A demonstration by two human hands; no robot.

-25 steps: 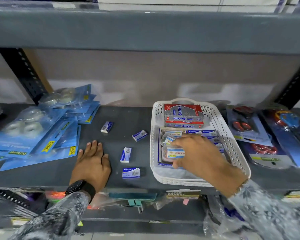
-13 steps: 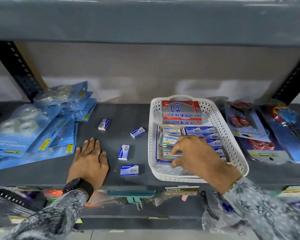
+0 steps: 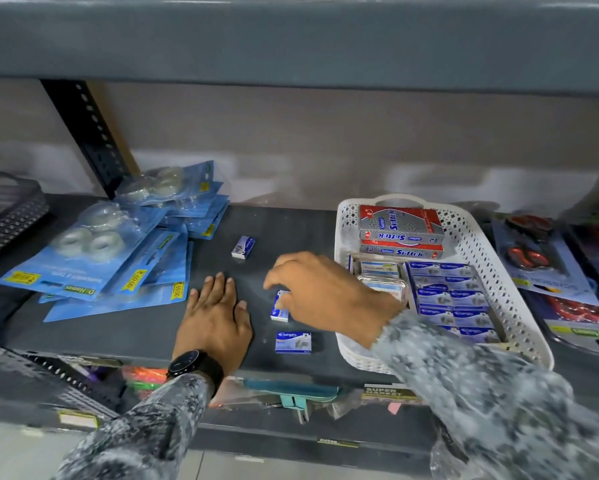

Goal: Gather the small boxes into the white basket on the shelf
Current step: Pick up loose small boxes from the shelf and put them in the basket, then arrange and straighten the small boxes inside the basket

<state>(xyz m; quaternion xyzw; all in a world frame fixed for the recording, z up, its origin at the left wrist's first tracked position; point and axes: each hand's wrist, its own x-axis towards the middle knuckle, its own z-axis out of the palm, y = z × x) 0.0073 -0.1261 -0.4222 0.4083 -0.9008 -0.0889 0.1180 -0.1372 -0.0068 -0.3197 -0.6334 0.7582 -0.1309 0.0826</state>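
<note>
The white basket (image 3: pixel 343 233) stands on the dark shelf at the right, holding two red and silver boxes at its far end and several small blue boxes in rows. Three small blue and white boxes lie loose on the shelf to its left: a far box (image 3: pixel 243 247), a middle box (image 3: pixel 279 308) and a near box (image 3: pixel 293 342). My right hand (image 3: pixel 325 292) reaches left out of the basket, its fingers spread and curled over the middle box, with the thumb at that box's far end. Resting flat on the shelf, palm down, my left hand (image 3: pixel 216 317) is left of the boxes.
Blue packs of clear tape (image 3: pixel 118 258) are piled at the left. A dark perforated basket (image 3: pixel 7 213) sits at the far left edge. Scissors in packs (image 3: pixel 547 271) lie right of the white basket. The upper shelf (image 3: pixel 291 46) hangs low overhead.
My right hand has left the basket and moved left over the loose boxes, covering one of them. The left hand stays flat on the shelf. The camera has shifted left.
</note>
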